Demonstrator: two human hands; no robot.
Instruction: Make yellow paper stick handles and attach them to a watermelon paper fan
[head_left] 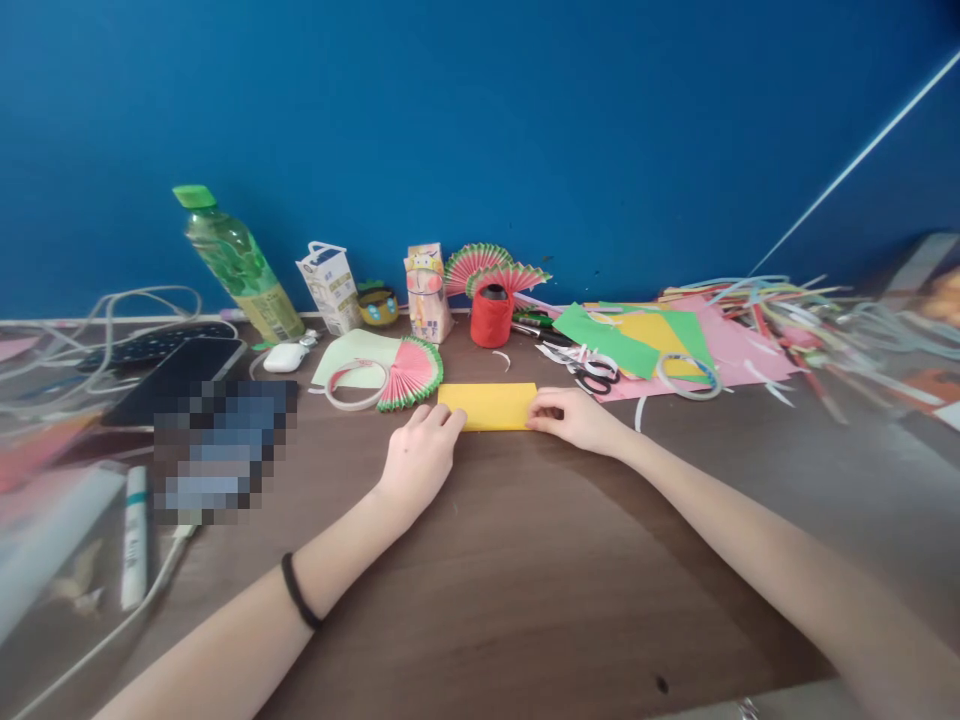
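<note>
A folded yellow paper [489,405] lies flat on the brown table [480,590]. My left hand [420,455] rests with its fingers curled against the paper's near left corner. My right hand [576,418] pinches the paper's right end with thumb and fingers pressed together. A pink and green paper watermelon fan [410,373] lies just left of the paper, beside a roll of tape [355,384].
Along the blue wall stand a green bottle [238,263], a small carton [328,287], a patterned box [427,291], a red thread spool [491,315] and paper fans [491,268]. Scissors [596,375], coloured sheets [645,340] and paper strips [795,310] lie right. Cables and a phone [180,375] lie left.
</note>
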